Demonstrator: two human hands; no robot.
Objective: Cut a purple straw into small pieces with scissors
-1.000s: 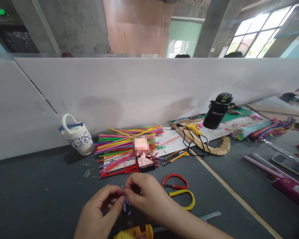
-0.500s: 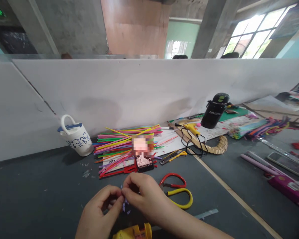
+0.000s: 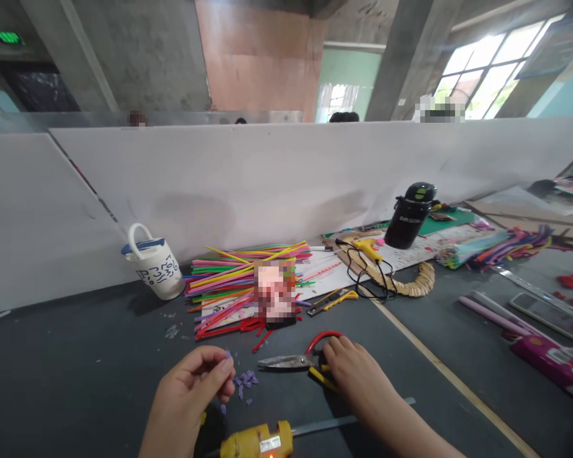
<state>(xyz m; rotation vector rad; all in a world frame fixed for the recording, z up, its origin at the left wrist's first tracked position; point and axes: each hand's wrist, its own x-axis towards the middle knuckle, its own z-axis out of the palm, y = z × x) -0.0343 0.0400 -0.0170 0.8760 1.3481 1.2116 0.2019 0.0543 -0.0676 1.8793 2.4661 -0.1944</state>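
Observation:
My left hand (image 3: 191,388) pinches a small purple piece (image 3: 228,355) between thumb and forefinger. Beside it on the dark table lies a little heap of purple bits (image 3: 246,379). My right hand (image 3: 356,369) is over the handles of a pair of scissors (image 3: 286,362), its fingers curled down on them. One handle is red and the other yellow; the blades point left toward the purple bits. In front of me, between my arms, lies a yellow hot glue gun (image 3: 255,441) with a clear glue stick (image 3: 322,425) out of its back and a small orange light lit.
Behind the hands lie colourful pipe cleaners (image 3: 224,273) and a phone (image 3: 281,322). A utility knife (image 3: 332,301), a second glue gun (image 3: 367,248) with a black cord, and a black bottle (image 3: 409,216) stand farther right. A white cup (image 3: 160,270) leans near the white partition (image 3: 267,184).
My right hand has left my left hand and moved right onto the scissors' handles. The purple bits and the scissor blades now show. My view has shifted slightly.

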